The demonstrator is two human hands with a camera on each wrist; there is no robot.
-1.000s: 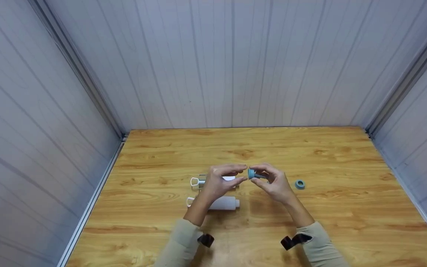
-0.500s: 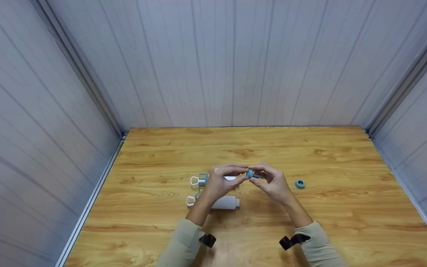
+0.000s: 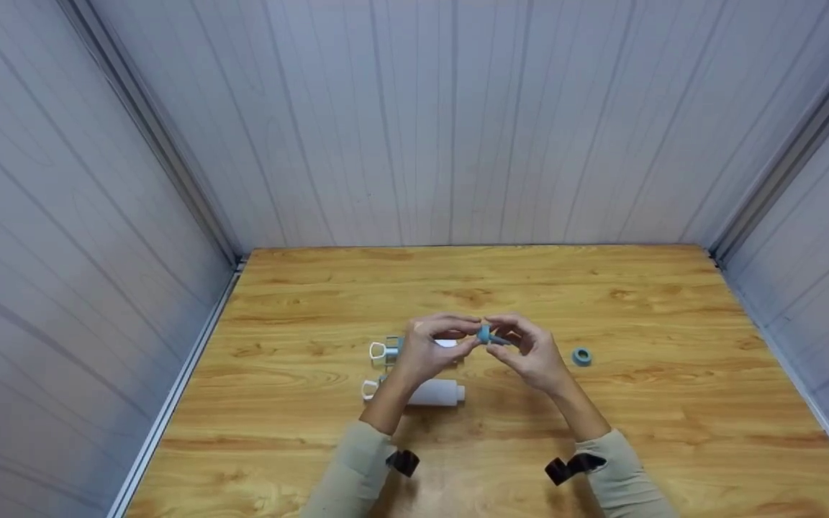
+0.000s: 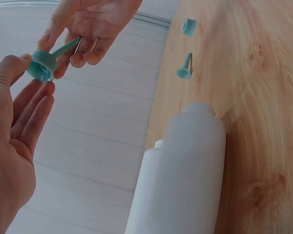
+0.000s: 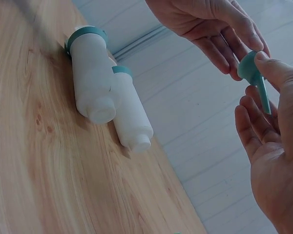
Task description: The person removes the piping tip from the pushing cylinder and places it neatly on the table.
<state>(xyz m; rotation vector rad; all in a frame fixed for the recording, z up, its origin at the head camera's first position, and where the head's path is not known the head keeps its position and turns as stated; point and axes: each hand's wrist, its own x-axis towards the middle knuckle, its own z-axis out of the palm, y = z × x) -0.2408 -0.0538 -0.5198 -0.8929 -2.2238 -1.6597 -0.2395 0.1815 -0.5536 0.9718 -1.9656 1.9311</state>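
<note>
Both hands meet in the air over the table on a teal nozzle cap [image 4: 41, 66], a round collar with a long thin spout. In the head view the left hand [image 3: 432, 345] pinches the collar from the left, thumb and fingertips on its rim. From the other side the right hand [image 3: 529, 349] pinches the same piece, its spout [image 5: 263, 95] running back toward the right palm. Two white cylinders lie close by, one [image 3: 437, 393] partly under the left forearm, the other [image 3: 447, 345] partly hidden behind the left hand. Each carries a teal flange and a white loop handle [image 3: 378, 351].
A loose teal ring [image 3: 581, 357] lies on the wooden table right of the right hand. The left wrist view also shows a small teal funnel-shaped nozzle [image 4: 184, 72] on the table. Pale panel walls [image 3: 414, 144] close off the back and both sides.
The left fingers, apart from the nozzle cap a second ago, have come onto its collar. The cap has tilted slightly between the hands, while the cylinders and loose ring stay put.
</note>
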